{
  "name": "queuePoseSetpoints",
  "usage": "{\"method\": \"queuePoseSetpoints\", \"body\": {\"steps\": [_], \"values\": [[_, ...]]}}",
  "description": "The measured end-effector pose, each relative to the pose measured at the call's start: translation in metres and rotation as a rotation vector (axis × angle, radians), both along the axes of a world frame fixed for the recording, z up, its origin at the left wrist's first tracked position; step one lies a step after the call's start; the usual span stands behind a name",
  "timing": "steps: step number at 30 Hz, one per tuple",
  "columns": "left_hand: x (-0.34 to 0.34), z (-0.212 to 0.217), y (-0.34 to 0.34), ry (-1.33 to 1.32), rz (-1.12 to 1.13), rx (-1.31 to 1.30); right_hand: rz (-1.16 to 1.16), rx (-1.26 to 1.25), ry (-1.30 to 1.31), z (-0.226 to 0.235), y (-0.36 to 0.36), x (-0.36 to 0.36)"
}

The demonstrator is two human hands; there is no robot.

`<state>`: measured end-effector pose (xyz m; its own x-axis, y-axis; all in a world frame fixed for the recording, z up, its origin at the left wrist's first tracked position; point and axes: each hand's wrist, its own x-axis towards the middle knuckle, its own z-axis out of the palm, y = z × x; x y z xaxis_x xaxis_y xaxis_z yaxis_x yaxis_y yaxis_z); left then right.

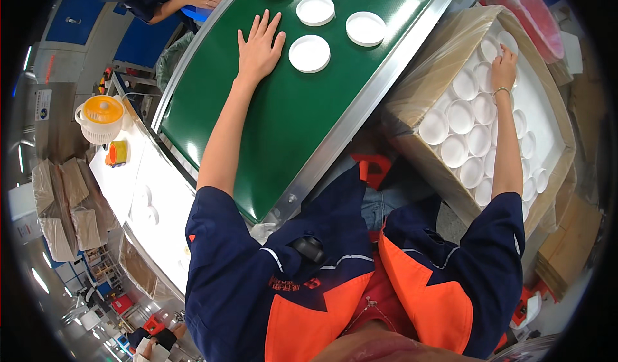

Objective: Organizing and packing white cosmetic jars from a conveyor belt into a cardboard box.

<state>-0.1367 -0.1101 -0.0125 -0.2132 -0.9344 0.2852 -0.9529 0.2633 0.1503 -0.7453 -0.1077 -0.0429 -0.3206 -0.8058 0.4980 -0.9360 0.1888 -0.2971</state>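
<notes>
Metal rail [364, 99] between green belt [283, 117] and box [428, 82] of white discs [460, 117]

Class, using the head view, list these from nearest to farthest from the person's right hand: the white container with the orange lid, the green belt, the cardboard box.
From the right hand:
1. Cardboard box: the hand is within its rim.
2. Green belt: to the hand's left, beyond the box's edge.
3. White container: far left, past the belt.
</notes>
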Motion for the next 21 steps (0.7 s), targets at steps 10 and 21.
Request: {"method": "queuePoseSetpoints", "body": {"steps": [10, 21], "values": [[0.005, 0.002, 0.006, -0.006, 0.000, -0.002, 0.011, -0.027, 0.018, -0.001, -0.001, -0.003], [0.010, 0.003, 0.015, -0.014, 0.008, 0.016, 0.010, -0.020, -0.010, -0.002, 0.000, 0.000]]}}
